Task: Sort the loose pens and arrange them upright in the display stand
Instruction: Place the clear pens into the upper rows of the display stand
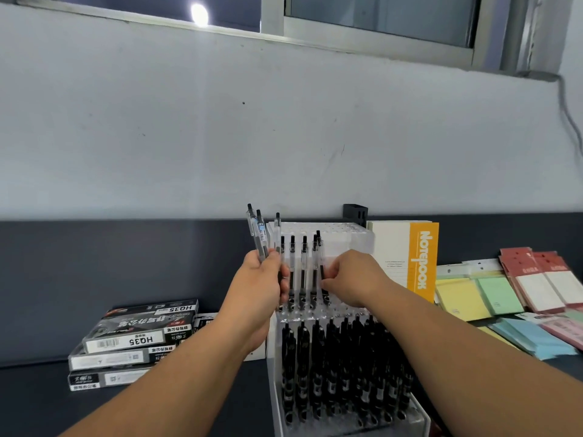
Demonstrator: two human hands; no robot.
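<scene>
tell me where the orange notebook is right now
In the head view the notebook stands upright by the wall, just right of the display stand and behind the yellow pads.

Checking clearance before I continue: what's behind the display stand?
A black holder and, further right, an upright notebook, both by the wall. The display stand hides the holder's lower part.

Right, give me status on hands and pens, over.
Left hand grips a bunch of loose pens. Right hand pinches one pen, seating it in middle tier of display stand. Nothing in the way.
</scene>
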